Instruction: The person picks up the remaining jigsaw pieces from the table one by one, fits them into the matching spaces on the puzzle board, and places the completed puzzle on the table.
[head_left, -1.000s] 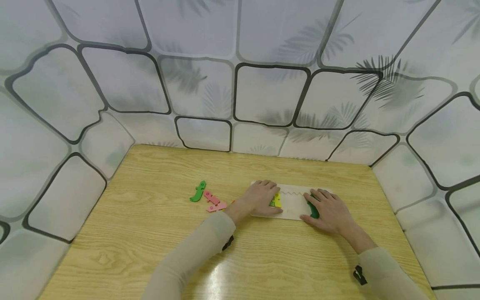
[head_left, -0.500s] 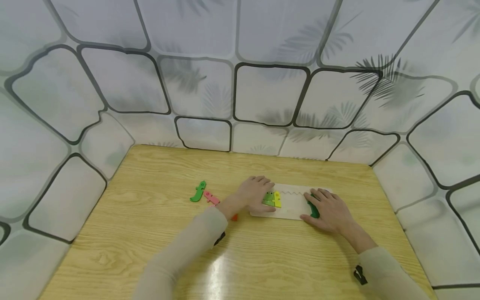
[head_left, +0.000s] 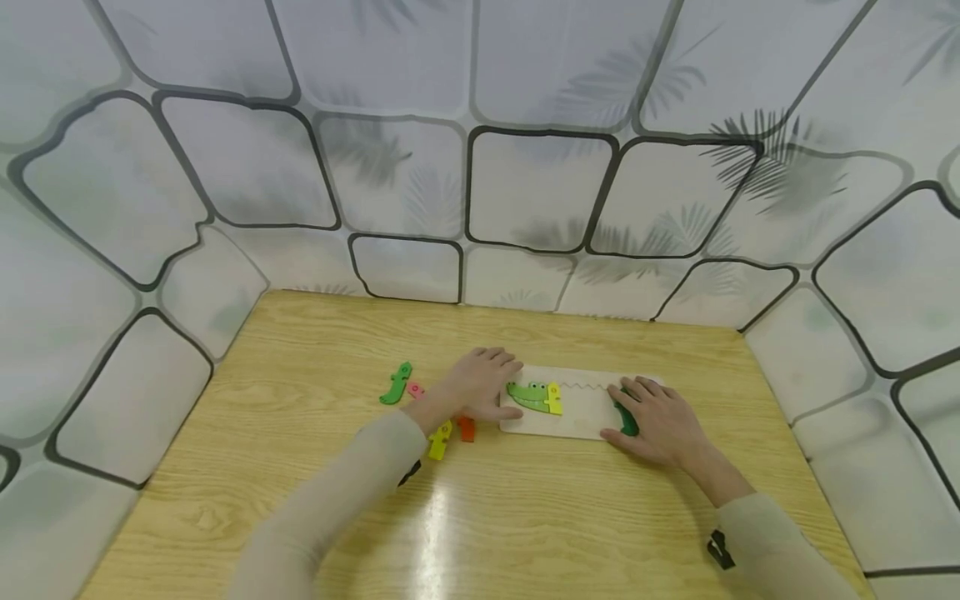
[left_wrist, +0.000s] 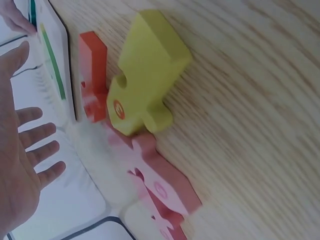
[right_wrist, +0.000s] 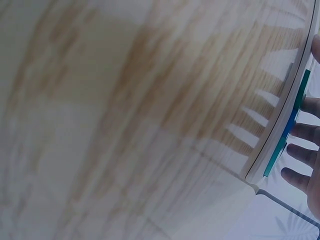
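A pale wooden puzzle board (head_left: 581, 417) lies on the table, with a green crocodile-head piece (head_left: 531, 397) and a yellow piece (head_left: 555, 398) set in its left part. My left hand (head_left: 483, 385) is at the board's left edge, fingers straight and holding nothing. Near it on the table are a loose yellow puzzle piece (left_wrist: 150, 65), an orange-red piece (left_wrist: 93, 70) and a pink piece (left_wrist: 167, 180). At the board's right end my right hand (head_left: 658, 422) rests with fingers spread, partly covering a dark green piece (head_left: 626, 417).
A green tail-shaped piece (head_left: 397, 385) lies at the left of the loose group. The wood-grain table (head_left: 525, 517) is bounded by patterned walls (head_left: 525, 275) at the back and sides.
My left hand has moved left off the set pieces, uncovering the crocodile head. Its forearm now hides some pink pieces, while the loose yellow piece shows. The right hand stays put.
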